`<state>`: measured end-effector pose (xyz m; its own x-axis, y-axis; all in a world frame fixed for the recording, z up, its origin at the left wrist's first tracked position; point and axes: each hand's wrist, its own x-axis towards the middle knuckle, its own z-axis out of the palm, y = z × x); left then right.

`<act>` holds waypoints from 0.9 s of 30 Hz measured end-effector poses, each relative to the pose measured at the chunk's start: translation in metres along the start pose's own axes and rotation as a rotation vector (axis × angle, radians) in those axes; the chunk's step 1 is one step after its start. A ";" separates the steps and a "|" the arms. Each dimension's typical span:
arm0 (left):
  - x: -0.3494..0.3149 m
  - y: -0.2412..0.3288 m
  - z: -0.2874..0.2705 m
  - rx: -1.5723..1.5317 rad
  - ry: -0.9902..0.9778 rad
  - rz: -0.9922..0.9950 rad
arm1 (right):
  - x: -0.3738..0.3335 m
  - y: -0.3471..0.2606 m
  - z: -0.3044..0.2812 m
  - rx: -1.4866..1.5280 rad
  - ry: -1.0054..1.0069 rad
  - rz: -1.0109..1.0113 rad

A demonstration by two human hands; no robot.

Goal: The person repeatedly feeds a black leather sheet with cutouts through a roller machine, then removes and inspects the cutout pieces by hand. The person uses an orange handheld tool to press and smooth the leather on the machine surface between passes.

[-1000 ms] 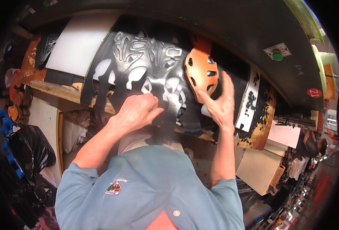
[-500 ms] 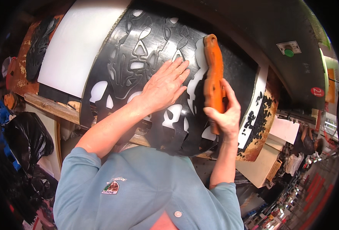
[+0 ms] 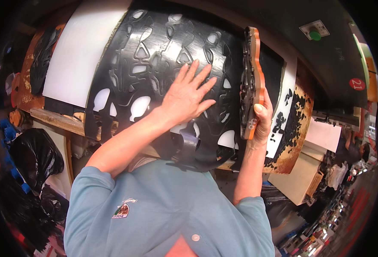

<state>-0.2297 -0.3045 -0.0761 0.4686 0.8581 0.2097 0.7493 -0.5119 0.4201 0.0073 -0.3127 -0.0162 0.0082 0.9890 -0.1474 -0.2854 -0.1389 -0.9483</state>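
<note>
A black rubber-like sheet, scored and pierced with many cut shapes, lies in front of me and droops over the near edge. My left hand rests on it palm down, fingers spread. My right hand grips an orange-backed cutting die by its near end. The die is upright on edge over the right part of the sheet, its dark bladed side facing left. Whether its edge touches the sheet I cannot tell.
Over the right side hangs a dark machine body with a green button. Black scraps lie on a worn brown board to the right. A white board and a wooden bar are at the left, with a black plastic bag below.
My right hand has turned the cutting die so its bladed side shows, and moved it slightly right. The black sheet has shifted left. My left hand's fingers have spread wider.
</note>
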 end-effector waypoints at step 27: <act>-0.002 -0.050 -0.033 0.032 0.099 -0.040 | -0.047 -0.085 -0.084 0.143 0.080 -0.299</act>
<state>-0.2834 -0.2791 -0.0685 0.3906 0.8769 0.2803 0.7819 -0.4767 0.4017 0.1118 -0.3513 0.0477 0.1855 0.9771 0.1045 -0.3908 0.1709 -0.9045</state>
